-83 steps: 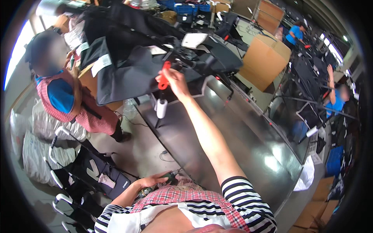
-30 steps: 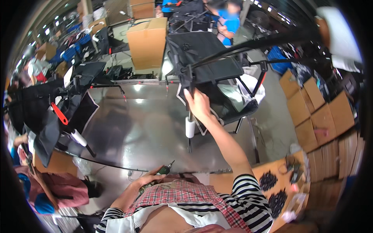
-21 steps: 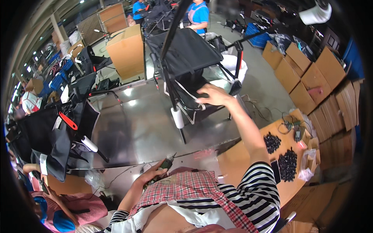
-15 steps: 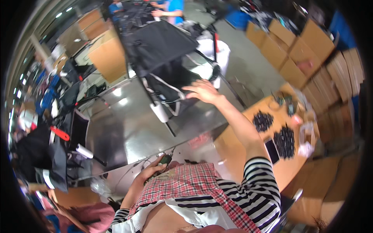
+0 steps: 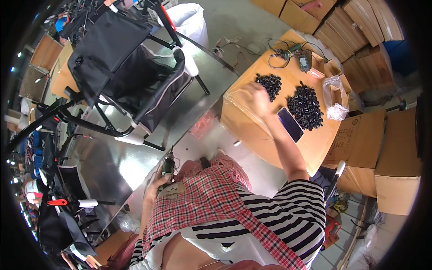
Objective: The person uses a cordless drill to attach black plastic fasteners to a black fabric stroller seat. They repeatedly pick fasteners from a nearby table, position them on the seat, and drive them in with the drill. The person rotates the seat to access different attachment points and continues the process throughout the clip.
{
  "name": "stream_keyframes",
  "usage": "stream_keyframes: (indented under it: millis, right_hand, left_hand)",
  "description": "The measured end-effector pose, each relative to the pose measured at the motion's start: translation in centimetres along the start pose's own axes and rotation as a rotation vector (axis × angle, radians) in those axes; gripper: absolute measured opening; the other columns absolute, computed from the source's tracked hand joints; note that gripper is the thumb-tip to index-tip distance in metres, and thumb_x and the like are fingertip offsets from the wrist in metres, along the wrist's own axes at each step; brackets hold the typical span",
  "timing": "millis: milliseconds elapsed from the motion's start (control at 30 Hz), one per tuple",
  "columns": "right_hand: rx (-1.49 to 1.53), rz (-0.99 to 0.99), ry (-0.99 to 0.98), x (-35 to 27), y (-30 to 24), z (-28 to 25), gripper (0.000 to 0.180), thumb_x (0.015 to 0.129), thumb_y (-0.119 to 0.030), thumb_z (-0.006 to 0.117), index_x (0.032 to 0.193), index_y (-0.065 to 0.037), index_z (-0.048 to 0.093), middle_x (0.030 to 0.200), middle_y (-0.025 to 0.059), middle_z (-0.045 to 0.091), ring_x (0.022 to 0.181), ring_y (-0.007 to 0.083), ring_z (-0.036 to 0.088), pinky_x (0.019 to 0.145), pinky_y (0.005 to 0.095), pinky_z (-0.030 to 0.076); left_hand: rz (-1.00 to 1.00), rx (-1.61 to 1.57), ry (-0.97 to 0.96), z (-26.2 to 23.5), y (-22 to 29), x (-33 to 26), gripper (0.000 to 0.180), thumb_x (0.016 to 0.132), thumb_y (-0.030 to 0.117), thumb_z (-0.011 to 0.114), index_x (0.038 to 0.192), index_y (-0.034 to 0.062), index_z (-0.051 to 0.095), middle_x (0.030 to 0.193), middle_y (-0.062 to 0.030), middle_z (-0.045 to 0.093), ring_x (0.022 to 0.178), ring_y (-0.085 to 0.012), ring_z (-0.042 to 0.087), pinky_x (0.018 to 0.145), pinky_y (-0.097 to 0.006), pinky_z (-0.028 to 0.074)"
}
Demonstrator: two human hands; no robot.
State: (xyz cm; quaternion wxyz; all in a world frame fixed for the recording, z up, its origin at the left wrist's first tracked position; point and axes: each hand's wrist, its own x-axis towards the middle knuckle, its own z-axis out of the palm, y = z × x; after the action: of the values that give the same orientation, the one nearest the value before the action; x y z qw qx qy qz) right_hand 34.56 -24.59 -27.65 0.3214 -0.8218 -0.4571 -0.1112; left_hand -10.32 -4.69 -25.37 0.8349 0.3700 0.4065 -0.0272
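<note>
My left hand (image 5: 155, 185), low in front of my apron, is closed round a dark green electric screwdriver (image 5: 168, 165) whose tip points up and away. My right hand (image 5: 258, 100) is stretched over a cardboard-topped table (image 5: 245, 118), beside the smaller pile of small black parts (image 5: 270, 85); its fingers are smeared by motion. A larger pile of black parts (image 5: 306, 107) lies to the right, with a dark-screened phone (image 5: 290, 124) near my forearm. On the metal bench at left stands a black tube frame (image 5: 96, 128) carrying a black fabric bag (image 5: 155, 101).
Another tool with a cable (image 5: 304, 62) lies at the table's far end, near a clear plastic bag (image 5: 335, 99). Cardboard boxes (image 5: 360, 139) stack up at right. The metal bench (image 5: 135, 168) has a red-handled frame part (image 5: 57, 202) at its left. A white sack (image 5: 191, 22) stands beyond.
My right hand has left the black fabric bag and swung right to the black parts on the table. My view has turned right. The screwdriver stays in my left hand.
</note>
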Motion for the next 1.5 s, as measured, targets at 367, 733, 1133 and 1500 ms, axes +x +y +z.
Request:
stream_keyframes:
  millis: [367,733,1133,1500]
  right_hand:
    - [-0.027,0.081,-0.195,-6.3,10.0,-0.4,0.005,0.082,-0.010,0.067,0.086,-0.007,0.069,0.088,0.0105,0.064,0.088,0.0326,0.063,0.078,0.0424,0.054]
    - [1.148,0.038,-0.499,7.8,-9.6,0.5,0.006,0.101,-0.009,0.057,0.101,-0.003,0.056,0.093,0.0087,0.069,0.077,0.0152,0.064,0.076,0.0289,0.052]
    - [1.656,0.004,-1.353,15.5,-30.1,8.1,0.010,0.104,-0.013,0.046,0.109,-0.004,0.047,0.100,0.0293,0.066,0.086,0.0358,0.072,0.073,0.0433,0.063]
    - [1.284,-0.255,-1.295,17.2,-35.4,10.2,0.018,0.103,-0.019,0.052,0.102,-0.002,0.046,0.102,0.0294,0.066,0.088,0.0346,0.072,0.078,0.0452,0.062]
  left_hand:
    - [-0.096,-0.045,-0.037,3.5,0.0,3.0,0.087,0.085,0.017,0.073,0.157,0.0053,0.025,0.141,-0.0133,0.050,0.123,-0.0242,0.054,0.102,-0.034,0.043]
    - [0.422,0.301,-0.233,5.9,5.6,-3.0,0.113,0.069,0.030,0.082,0.159,0.0083,0.018,0.155,-0.0136,0.037,0.135,-0.0253,0.043,0.114,-0.032,0.029]
    - [0.745,0.064,-0.264,1.4,7.2,-9.5,0.129,0.062,0.019,0.091,0.161,0.0122,0.007,0.123,-0.0048,0.054,0.090,-0.0145,0.056,0.082,-0.028,0.045]
    - [0.724,-0.115,-0.347,-4.6,8.2,-8.9,0.129,0.062,0.017,0.090,0.161,0.0111,0.007,0.125,-0.0071,0.051,0.089,-0.0155,0.054,0.080,-0.029,0.045]
